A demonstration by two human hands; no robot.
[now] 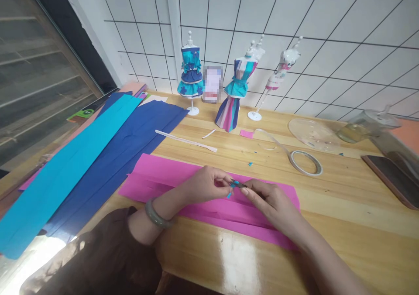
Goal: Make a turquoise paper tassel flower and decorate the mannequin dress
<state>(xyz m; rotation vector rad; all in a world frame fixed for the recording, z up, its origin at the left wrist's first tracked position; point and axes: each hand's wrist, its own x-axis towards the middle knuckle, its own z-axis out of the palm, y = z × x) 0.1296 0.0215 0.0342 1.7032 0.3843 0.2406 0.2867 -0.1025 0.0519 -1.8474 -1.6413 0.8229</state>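
Note:
Over a folded sheet of bright pink paper (209, 205), my two hands meet. My left hand (212, 183) is closed, its fingertips pinching a tiny piece of blue paper (229, 195). A slim dark metal tool (241, 185), which looks like small scissors or tweezers, sits in the closed fingers of my right hand (266, 197). The tool's tip touches the blue piece; its handle is mostly hidden by my fingers. Little blue scraps (250, 164) lie on the table beyond the pink paper.
Blue paper sheets (131, 129) cover the left side. At the back stand miniature dress forms (190, 72) in paper outfits and a blurred phone-like object (212, 84). Rightward are a tape roll (306, 163), a clear plate (309, 133), a glass pot (369, 127) and a dark phone (393, 180).

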